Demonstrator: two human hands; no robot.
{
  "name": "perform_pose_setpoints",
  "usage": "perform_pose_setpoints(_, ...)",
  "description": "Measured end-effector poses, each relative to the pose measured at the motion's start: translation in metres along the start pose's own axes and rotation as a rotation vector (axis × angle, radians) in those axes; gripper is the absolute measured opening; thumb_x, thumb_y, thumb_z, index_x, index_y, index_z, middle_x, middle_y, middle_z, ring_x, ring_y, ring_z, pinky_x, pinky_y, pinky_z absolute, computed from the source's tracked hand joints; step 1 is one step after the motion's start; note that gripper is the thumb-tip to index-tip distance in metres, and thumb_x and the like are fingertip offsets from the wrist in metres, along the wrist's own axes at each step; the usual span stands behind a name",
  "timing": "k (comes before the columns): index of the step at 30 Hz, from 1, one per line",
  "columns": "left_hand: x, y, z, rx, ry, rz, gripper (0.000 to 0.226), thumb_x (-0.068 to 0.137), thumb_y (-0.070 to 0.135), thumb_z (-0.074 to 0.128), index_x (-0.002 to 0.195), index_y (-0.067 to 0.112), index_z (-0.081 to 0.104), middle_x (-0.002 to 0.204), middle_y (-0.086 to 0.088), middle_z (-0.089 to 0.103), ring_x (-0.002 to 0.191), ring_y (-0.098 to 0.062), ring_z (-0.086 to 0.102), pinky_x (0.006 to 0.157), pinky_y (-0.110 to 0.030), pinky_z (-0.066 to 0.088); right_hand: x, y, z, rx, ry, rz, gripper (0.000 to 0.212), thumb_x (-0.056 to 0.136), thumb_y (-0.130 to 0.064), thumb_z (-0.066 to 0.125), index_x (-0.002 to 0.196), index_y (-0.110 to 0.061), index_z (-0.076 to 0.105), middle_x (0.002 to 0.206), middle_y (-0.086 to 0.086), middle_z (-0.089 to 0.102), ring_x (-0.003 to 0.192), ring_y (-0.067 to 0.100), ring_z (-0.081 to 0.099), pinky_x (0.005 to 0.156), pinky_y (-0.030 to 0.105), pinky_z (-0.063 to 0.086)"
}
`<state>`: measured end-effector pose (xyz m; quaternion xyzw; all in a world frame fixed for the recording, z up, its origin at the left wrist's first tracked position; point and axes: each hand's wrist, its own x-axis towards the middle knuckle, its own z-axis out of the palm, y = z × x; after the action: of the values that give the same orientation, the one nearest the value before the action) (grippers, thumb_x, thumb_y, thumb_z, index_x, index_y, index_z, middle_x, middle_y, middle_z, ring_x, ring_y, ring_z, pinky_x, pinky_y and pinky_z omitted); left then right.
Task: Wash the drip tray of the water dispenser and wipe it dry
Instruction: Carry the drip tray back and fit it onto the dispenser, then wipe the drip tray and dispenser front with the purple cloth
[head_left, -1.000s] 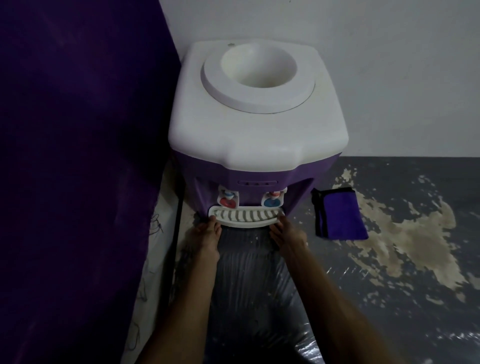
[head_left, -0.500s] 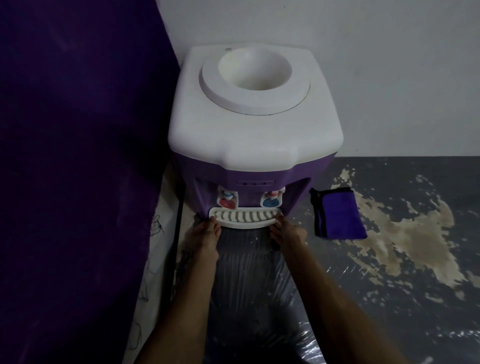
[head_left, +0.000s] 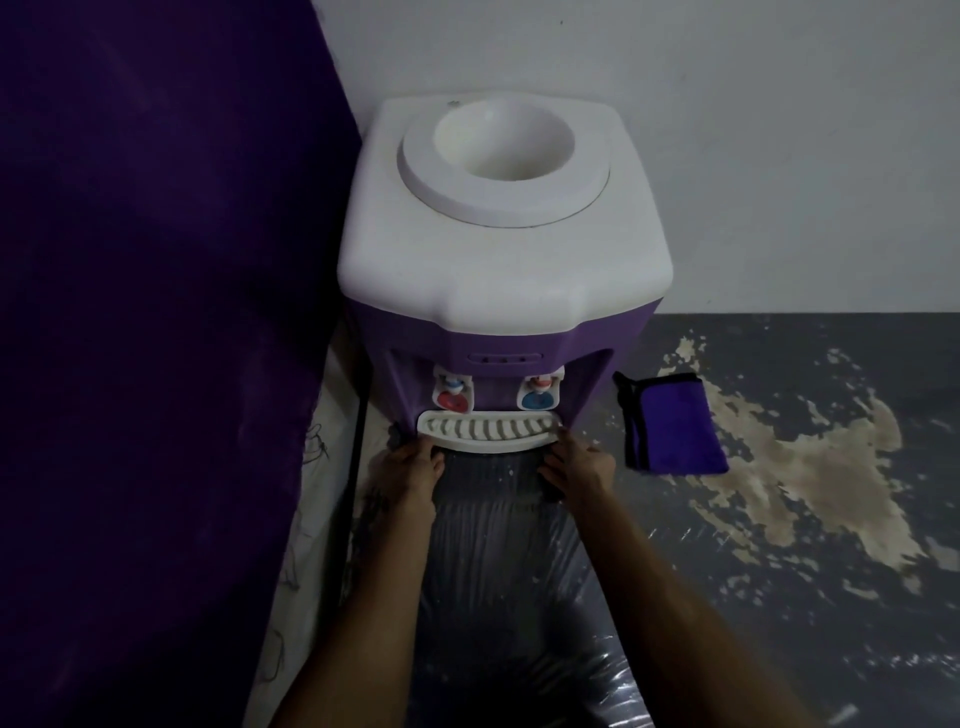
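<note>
A white and purple water dispenser (head_left: 501, 249) stands against the wall on a grey surface. Its white slotted drip tray (head_left: 488, 430) sits at the base, under a red tap (head_left: 451, 399) and a blue tap (head_left: 536, 399). My left hand (head_left: 410, 470) grips the tray's left front corner. My right hand (head_left: 576, 465) grips its right end, fingers curled under the edge. A folded purple cloth (head_left: 675, 428) lies on the surface to the right of the dispenser.
A dark purple panel (head_left: 156, 312) fills the left side, close to the dispenser. A black cable (head_left: 353, 499) runs down beside it. The grey surface (head_left: 779, 597) has pale worn patches at the right. Shiny plastic film (head_left: 498, 571) covers the area under my arms.
Both hands stay at the tray's corners. The view has shifted slightly, and the tray looks drawn a little forward from the dispenser base.
</note>
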<state>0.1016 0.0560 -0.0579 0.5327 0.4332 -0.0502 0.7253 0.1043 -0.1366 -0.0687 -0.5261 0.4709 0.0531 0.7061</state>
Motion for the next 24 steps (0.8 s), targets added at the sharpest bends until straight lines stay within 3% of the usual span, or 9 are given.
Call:
perform_pose_setpoints(4, -0.012, -0.011, -0.001, 0.253, 0.008, 0.104, 0.017, 0.094, 0.024, 0.060, 0.085, 0.010, 0.061, 0.073, -0.003, 0.061, 0.065, -0.016, 0.058, 0.067, -0.032, 0.053, -0.006, -0.002, -0.009, -0.229, -0.027, -0.109, 0.027, 0.091, -0.031, 0.070, 0.090, -0.006, 0.061, 0.079, 0.015, 0.071, 0.074, 0.037, 0.071, 0.072, 0.046, 0.058)
perform_pose_setpoints(6, -0.019, -0.015, 0.001, 0.442, -0.032, 0.148, 0.020, 0.094, 0.031, 0.057, 0.090, 0.013, 0.064, 0.081, -0.006, 0.067, 0.071, -0.020, 0.063, 0.075, -0.036, 0.057, -0.008, -0.005, -0.015, -0.357, -0.051, -0.167, 0.025, 0.091, -0.033, 0.068, 0.092, -0.009, 0.065, 0.081, 0.014, 0.074, 0.079, 0.036, 0.074, 0.074, 0.048, 0.061)
perform_pose_setpoints(8, -0.028, -0.018, 0.007, 0.584, -0.118, 0.174, 0.018, 0.094, 0.031, 0.055, 0.087, 0.017, 0.064, 0.091, -0.009, 0.072, 0.078, -0.023, 0.067, 0.078, -0.037, 0.057, -0.009, -0.008, -0.021, -0.456, -0.057, -0.232, 0.021, 0.090, -0.036, 0.068, 0.087, -0.014, 0.066, 0.086, 0.013, 0.074, 0.080, 0.031, 0.073, 0.077, 0.049, 0.061)
perform_pose_setpoints(11, -0.043, -0.022, 0.021, 0.773, -0.274, 0.257, 0.013, 0.093, 0.022, 0.055, 0.088, 0.015, 0.065, 0.097, -0.012, 0.073, 0.088, -0.029, 0.070, 0.082, -0.040, 0.057, -0.011, -0.016, -0.032, -0.559, -0.027, -0.323, 0.019, 0.089, -0.036, 0.068, 0.080, -0.021, 0.064, 0.083, 0.005, 0.071, 0.070, 0.017, 0.066, 0.071, 0.036, 0.059)
perform_pose_setpoints(14, -0.059, -0.031, 0.045, 0.875, -0.442, 0.364, 0.012, 0.092, 0.012, 0.058, 0.094, 0.007, 0.068, 0.102, -0.017, 0.072, 0.096, -0.032, 0.068, 0.089, -0.043, 0.055, -0.005, -0.026, -0.049, -0.597, -0.008, -0.367, 0.017, 0.089, -0.036, 0.067, 0.084, -0.020, 0.065, 0.083, 0.002, 0.069, 0.072, 0.015, 0.065, 0.064, 0.030, 0.053)
perform_pose_setpoints(19, -0.083, -0.048, 0.096, 0.951, -0.523, 0.422, 0.018, 0.093, 0.014, 0.058, 0.104, 0.006, 0.068, 0.107, -0.013, 0.071, 0.098, -0.027, 0.067, 0.082, -0.031, 0.051, 0.016, -0.052, -0.092, -0.630, 0.054, -0.422, 0.016, 0.087, -0.038, 0.068, 0.085, -0.023, 0.064, 0.079, -0.006, 0.063, 0.084, 0.016, 0.060, 0.073, 0.026, 0.039)
perform_pose_setpoints(24, -0.103, -0.064, 0.150, 0.982, -0.515, 0.469, 0.023, 0.094, 0.017, 0.057, 0.114, 0.008, 0.065, 0.115, -0.012, 0.070, 0.105, -0.025, 0.066, 0.080, -0.021, 0.048, 0.045, -0.077, -0.134, -0.705, 0.091, -0.458, 0.029, 0.087, -0.044, 0.068, 0.096, -0.016, 0.066, 0.098, 0.005, 0.069, 0.095, 0.025, 0.064, 0.078, 0.029, 0.043)
